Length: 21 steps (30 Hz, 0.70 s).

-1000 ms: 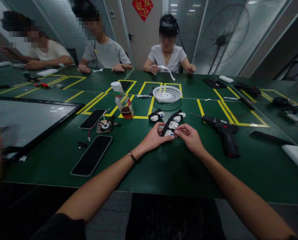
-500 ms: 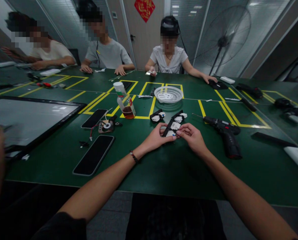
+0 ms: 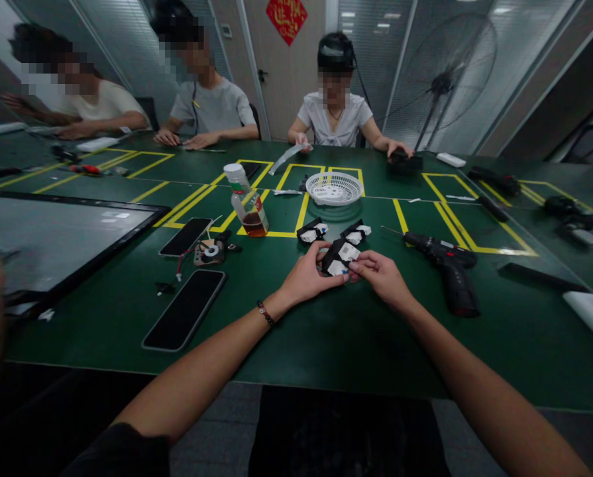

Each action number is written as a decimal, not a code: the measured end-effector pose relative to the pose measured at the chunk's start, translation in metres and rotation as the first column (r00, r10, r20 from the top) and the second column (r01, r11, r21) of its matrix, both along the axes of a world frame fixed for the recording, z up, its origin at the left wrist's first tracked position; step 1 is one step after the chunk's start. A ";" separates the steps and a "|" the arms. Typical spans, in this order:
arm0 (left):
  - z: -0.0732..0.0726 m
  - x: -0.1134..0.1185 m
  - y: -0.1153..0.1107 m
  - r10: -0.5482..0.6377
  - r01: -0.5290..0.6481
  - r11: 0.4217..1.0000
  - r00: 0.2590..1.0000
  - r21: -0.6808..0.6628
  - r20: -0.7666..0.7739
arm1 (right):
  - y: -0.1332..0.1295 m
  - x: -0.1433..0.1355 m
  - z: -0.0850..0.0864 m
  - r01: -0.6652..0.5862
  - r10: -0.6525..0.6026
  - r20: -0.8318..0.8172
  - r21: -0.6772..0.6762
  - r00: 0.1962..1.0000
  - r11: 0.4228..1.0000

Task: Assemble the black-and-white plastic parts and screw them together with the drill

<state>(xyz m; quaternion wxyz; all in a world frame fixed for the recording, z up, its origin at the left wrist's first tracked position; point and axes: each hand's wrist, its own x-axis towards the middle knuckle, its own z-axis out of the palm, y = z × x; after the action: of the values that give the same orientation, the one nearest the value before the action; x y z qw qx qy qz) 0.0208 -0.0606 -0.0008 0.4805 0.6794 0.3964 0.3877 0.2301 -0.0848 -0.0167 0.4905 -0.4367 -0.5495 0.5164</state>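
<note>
Between my two hands is a small black-and-white block (image 3: 343, 254) with a printed mark on its white face and a bit of blue near its lower end. My left hand (image 3: 310, 273) grips it from the left, thumb along the lower edge. From the right, my right hand (image 3: 379, 273) pinches its lower right side with thumb and fingertips. Just beyond my fingers lie two similar pieces on the green table, a left black-and-white block (image 3: 313, 231) and a right black-and-white block (image 3: 356, 232). What exactly the blocks are I cannot make out.
A cordless drill (image 3: 442, 262) lies right of my hands, bit pointing left. Leftward are a large phone (image 3: 185, 310), a second phone (image 3: 185, 237), a wired part (image 3: 209, 252), a bottle (image 3: 248, 202) and a framed panel (image 3: 62, 245). A white basket (image 3: 334, 189) stands ahead; three people sit opposite.
The held block has tilted and come slightly apart in view from the right block behind it. Across the table, one person has raised a clear strip and lifted a dark object.
</note>
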 end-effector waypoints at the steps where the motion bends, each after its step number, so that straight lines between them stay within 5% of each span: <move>1: 0.000 0.001 0.000 0.007 -0.007 1.000 1.000 -0.002 0.001 | -0.001 0.000 0.001 -0.019 0.019 0.027 -0.016 0.999 1.000; 21: 0.004 0.002 -0.004 0.025 -0.024 0.989 1.000 0.145 -0.003 | -0.007 -0.002 0.012 -0.060 0.017 0.235 0.177 0.972 0.982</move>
<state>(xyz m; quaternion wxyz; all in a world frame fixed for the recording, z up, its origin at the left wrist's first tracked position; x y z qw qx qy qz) 0.0224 -0.0643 0.0035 0.4242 0.7086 0.3767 0.4196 0.2279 -0.0921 -0.0050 0.4507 -0.4365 -0.6566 0.4186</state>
